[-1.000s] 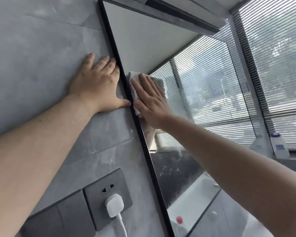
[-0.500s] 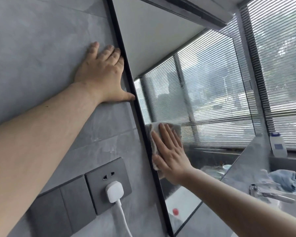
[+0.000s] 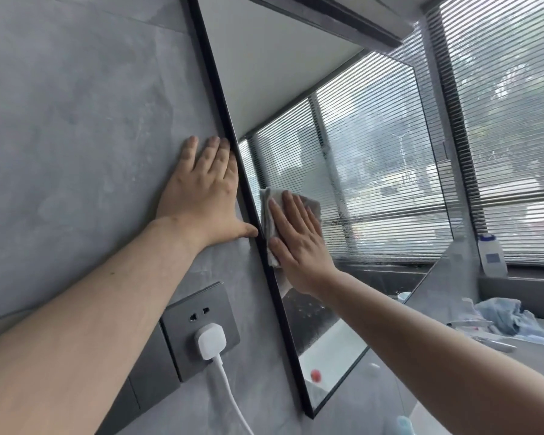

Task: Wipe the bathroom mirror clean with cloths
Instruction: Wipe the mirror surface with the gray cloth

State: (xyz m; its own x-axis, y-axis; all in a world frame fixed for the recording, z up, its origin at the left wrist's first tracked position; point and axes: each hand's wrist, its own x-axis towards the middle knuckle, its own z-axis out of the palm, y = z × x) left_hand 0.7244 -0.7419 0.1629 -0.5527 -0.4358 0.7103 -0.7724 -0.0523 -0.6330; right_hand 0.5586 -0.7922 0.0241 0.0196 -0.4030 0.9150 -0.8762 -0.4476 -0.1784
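Observation:
A black-framed mirror (image 3: pixel 374 152) hangs on the grey tiled wall and reflects window blinds. My right hand (image 3: pixel 299 243) presses a light grey cloth (image 3: pixel 266 208) flat against the glass close to the mirror's left edge, fingers straight and pointing up. Most of the cloth is under the palm; its top and left edges stick out. My left hand (image 3: pixel 201 199) rests flat on the wall just left of the frame, with its thumb touching the frame near the cloth.
Below my left arm a grey wall socket (image 3: pixel 198 315) holds a white plug (image 3: pixel 210 340) with a hanging cable. At the right, a crumpled blue cloth (image 3: pixel 503 315) lies on the counter and a white bottle (image 3: pixel 492 255) stands on the window ledge.
My right hand slid the cloth down the mirror's left edge, then back up level with my left thumb. My left hand stayed flat on the wall.

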